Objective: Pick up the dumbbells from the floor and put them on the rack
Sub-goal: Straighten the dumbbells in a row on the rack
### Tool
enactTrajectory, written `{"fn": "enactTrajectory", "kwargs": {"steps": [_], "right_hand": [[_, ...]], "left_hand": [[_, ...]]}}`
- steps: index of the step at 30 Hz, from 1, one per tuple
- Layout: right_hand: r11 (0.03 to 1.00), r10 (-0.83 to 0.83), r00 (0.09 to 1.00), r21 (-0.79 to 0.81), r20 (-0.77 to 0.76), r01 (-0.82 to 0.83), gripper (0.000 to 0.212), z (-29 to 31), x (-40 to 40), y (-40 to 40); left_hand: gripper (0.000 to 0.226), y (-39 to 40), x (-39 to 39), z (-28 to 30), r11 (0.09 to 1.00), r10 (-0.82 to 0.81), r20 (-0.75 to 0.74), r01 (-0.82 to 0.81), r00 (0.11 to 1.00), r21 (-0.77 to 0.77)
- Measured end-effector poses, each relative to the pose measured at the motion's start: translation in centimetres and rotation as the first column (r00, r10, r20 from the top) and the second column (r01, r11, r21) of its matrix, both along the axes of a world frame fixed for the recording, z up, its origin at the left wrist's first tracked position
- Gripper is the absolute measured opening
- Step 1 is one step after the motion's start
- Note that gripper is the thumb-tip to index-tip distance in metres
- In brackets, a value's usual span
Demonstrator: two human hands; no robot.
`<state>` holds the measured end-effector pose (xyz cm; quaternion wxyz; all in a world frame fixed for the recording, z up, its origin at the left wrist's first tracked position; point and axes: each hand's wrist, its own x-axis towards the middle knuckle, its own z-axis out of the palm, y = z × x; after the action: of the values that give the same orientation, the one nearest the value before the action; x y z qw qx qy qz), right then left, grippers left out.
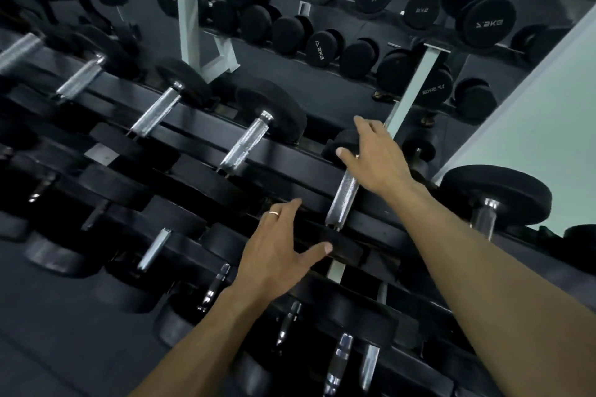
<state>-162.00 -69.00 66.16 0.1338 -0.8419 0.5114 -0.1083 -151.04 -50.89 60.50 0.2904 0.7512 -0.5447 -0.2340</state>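
A dumbbell with black heads and a knurled chrome handle is laid on the rack; fingers of both hands are spread apart, nothing gripped.

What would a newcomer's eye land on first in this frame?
Two bare hands spread over the top tier of the rack: the right hand over a small dumbbell with a chrome handle, the left hand on its near end. Behind, a mirror repeats the dumbbell rows.

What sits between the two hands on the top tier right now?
In the head view, a dumbbell's knurled chrome handle lies between the left hand and the right hand, resting on the rack. Neither hand grips it.
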Motion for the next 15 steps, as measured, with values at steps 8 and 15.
{"fn": "enactTrajectory", "kwargs": {"steps": [8, 15], "right_hand": [[0.994, 0.074, 0.990, 0.073, 0.119, -0.083, 0.078, 0.0, 7.6, 1.0], [0.986, 0.053, 0.979, 0.145, 0.195, -0.082, 0.082, 0.0, 10.6, 0.2]], "left_hand": [[0.065, -0.2, 9.4, 1.8, 0.948, 0.128, 0.315, -0.023, 0.940, -0.316], [0.117, -1.6, 16.6, 0.8, 0.999, -0.041, 0.240, 0.039, 0.970, 0.013]]}}
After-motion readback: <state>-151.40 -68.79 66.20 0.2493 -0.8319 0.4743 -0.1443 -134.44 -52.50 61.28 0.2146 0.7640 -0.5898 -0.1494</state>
